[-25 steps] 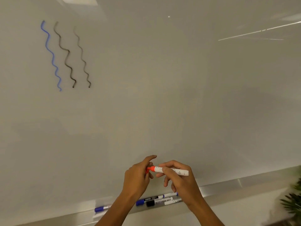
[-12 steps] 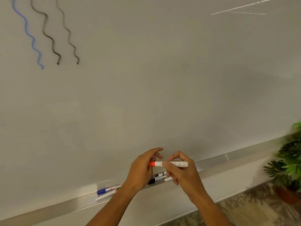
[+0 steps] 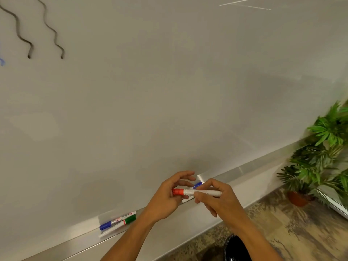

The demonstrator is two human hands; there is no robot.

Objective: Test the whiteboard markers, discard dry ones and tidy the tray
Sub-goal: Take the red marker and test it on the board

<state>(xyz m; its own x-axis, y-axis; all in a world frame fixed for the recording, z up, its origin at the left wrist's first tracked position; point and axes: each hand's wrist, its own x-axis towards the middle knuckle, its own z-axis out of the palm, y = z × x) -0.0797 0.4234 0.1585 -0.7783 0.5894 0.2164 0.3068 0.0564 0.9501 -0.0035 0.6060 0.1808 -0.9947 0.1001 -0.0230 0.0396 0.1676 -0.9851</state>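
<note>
A wide white whiteboard (image 3: 169,91) rises above its long metal tray (image 3: 244,173). Before the tray, the white marker with an orange-red cap (image 3: 195,192) lies level, cap pointing left. The right hand (image 3: 220,200) pinches its barrel; the left hand (image 3: 167,196) has its fingers curled round the cap.

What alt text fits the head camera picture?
Two hands hold a red-capped marker level before a whiteboard: the left hand grips the cap, the right hand the barrel. More markers lie in the tray below.
</note>
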